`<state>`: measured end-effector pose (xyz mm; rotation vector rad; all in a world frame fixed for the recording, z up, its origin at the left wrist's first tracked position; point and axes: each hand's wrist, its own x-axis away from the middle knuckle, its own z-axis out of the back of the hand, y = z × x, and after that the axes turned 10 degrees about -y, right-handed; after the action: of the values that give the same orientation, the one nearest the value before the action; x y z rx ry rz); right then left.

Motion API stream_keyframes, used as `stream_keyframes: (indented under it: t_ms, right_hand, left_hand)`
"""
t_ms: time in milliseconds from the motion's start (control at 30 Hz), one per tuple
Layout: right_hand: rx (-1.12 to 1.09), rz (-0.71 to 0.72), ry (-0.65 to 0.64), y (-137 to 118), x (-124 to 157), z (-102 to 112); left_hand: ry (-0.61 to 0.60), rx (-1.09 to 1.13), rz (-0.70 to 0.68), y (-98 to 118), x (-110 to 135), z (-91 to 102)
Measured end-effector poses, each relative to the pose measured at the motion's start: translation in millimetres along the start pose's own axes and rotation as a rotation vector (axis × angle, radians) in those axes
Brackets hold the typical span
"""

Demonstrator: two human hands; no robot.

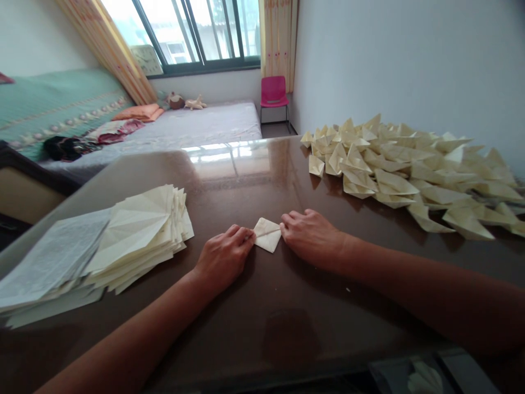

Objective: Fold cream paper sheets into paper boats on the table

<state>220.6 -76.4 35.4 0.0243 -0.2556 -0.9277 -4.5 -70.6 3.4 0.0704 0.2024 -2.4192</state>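
The left hand [225, 254] and right hand [310, 234] grip a folded paper's [267, 236] opposite corners.

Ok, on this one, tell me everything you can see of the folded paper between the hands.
The folded paper is small, cream and roughly diamond-shaped, with a line running across its middle. It looks layered and fairly flat, on the glossy brown table. The left hand pinches its left corner; the right hand meets its right corner. Its underside is hidden.
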Motion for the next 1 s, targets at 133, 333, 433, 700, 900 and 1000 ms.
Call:
stream_keyframes:
  t_ms: [133, 333, 433, 700, 900, 1000]
  right_hand:
    - [-0.174, -0.059, 0.1, 14.4, -13.5, -8.5]
    - [-0.508, -0.019, 0.139, 14.9, -24.1, -23.2]
    - [-0.564, -0.015, 0.188, 12.3, -23.8, -25.0]
    - [-0.63, 0.159, 0.249, 16.7, -26.9, -28.7]
    - [-0.761, 0.338, 0.355, 14.5, -28.9, -30.6]
    - [-0.842, 0.369, 0.341, 11.8, -28.4, -29.1]
  left_hand:
    - [0.048, 0.137, -0.03, -5.8, 1.1, -3.0]
    - [0.071, 0.277, -0.122, -5.1, 0.8, -3.7]
    - [0.063, 0.298, -0.131, -2.9, 0.5, -4.0]
    - [0.169, 0.328, 0.158, -4.6, -3.0, -7.5]
    - [0.104, 0.771, 0.225, -7.5, -7.0, -8.5]
    - [0.109, 1.03, 0.249, -8.9, -8.9, -10.1]
